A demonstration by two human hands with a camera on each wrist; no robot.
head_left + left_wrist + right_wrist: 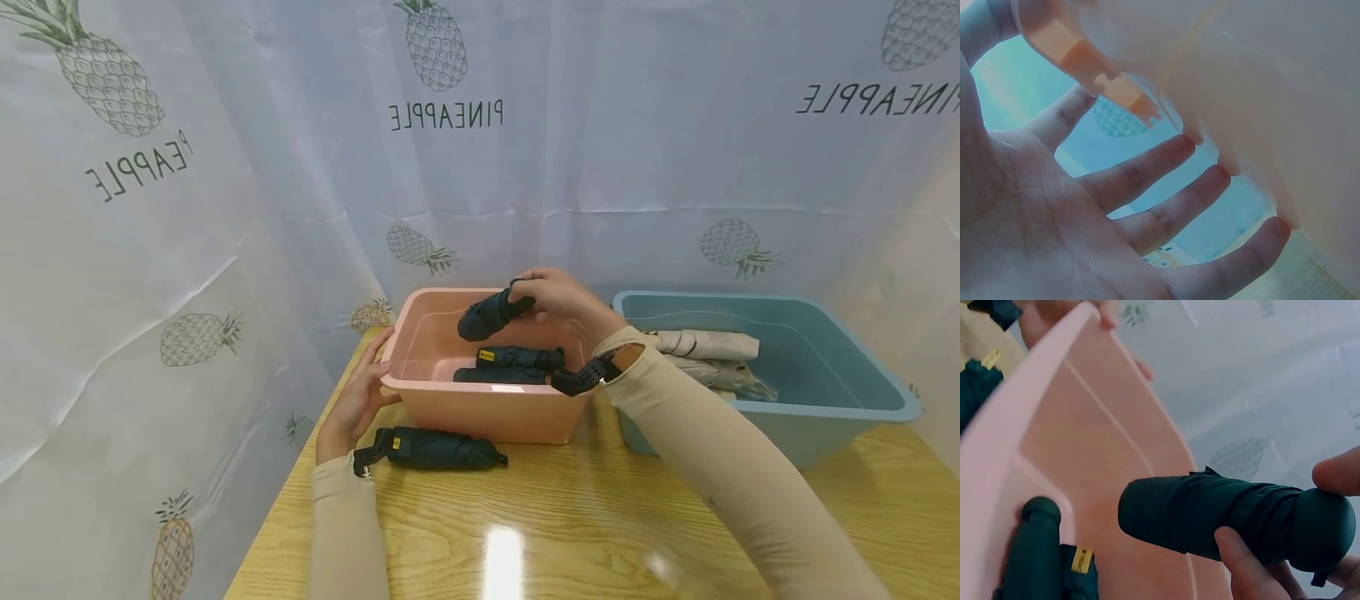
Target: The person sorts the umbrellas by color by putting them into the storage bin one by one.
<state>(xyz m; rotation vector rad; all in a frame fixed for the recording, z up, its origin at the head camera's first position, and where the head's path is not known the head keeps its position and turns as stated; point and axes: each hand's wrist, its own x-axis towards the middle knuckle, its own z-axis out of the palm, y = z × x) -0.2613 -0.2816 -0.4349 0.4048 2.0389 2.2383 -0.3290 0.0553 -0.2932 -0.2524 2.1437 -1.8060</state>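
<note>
My right hand (553, 293) holds a dark green folded umbrella (486, 318) by its rounded handle end, above the inside of a pink plastic bin (450, 388). In the right wrist view, the umbrella (1197, 512) is tilted, with thumb and fingertips around its handle. Two more dark folded umbrellas (525, 357) lie side by side on the bin's floor, one with a yellow label. My left hand (354, 404) grips the bin's left end, thumb over the rim. Spread fingertips (1272, 231) press on the outer wall in the left wrist view.
Another dark folded umbrella (442, 450) with a yellow tag lies on the wooden table (427, 533), in front of the pink bin. To the right stands a blue-grey bin (832, 410) holding several pale wrapped items (708, 344). A pineapple-print curtain (600, 167) hangs behind.
</note>
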